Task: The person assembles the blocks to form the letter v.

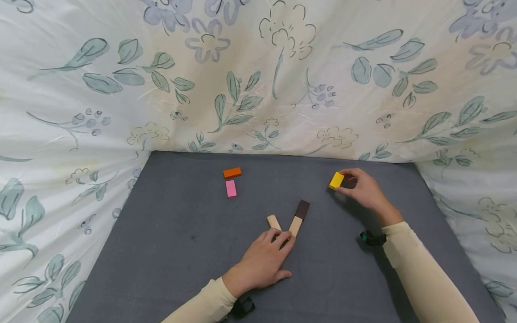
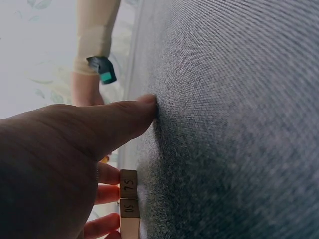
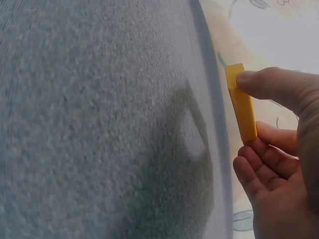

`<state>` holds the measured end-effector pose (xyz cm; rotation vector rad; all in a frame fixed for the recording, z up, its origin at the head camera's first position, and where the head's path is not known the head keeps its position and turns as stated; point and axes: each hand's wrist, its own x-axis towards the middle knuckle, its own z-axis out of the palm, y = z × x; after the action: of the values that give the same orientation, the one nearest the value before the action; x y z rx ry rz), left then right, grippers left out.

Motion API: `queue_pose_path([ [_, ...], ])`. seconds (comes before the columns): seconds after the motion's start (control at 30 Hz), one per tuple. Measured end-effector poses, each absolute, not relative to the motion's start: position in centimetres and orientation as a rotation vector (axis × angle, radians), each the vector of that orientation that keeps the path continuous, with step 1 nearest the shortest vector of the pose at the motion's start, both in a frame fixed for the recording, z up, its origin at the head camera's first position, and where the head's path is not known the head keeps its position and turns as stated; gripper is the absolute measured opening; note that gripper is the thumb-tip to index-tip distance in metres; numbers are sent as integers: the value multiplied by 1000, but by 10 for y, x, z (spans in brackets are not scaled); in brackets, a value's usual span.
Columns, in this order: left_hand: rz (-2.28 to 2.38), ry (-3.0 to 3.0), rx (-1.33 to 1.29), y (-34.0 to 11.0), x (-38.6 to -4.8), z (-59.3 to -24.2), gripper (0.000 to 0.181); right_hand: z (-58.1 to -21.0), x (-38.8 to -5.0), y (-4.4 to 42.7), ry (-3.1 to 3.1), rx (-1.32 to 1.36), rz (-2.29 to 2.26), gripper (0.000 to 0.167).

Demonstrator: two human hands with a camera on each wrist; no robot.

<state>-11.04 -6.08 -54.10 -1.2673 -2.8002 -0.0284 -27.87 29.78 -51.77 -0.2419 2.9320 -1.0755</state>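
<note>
The right hand (image 1: 365, 190) pinches a yellow block (image 1: 336, 180) between thumb and fingertips, with just the block's width between them. I see that block to the right of the dark brown block (image 1: 302, 209) and a little farther from the person. The left hand (image 1: 264, 260), on the near side of the dark brown block, has its fingers loosely extended and its thumb out, fingertips touching two pale wooden blocks (image 1: 273, 222). These spread in a V, numerals on their near ends; the right one's far end meets the dark brown block. Off to the left of the dark brown block and farther back lies a pink block (image 1: 231, 189), with an orange block (image 1: 232, 172) just beyond it. Dark grey cloth (image 1: 169, 260) lies under everything, floral fabric (image 1: 242, 45) hanging behind.
</note>
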Motion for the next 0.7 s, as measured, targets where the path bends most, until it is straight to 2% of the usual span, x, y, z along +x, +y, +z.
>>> queue_pose_path([
  [0.7,-27,-2804,-1262,-61,-111,-540,87,-520,-279,285,2925,-350,-1083,60],
])
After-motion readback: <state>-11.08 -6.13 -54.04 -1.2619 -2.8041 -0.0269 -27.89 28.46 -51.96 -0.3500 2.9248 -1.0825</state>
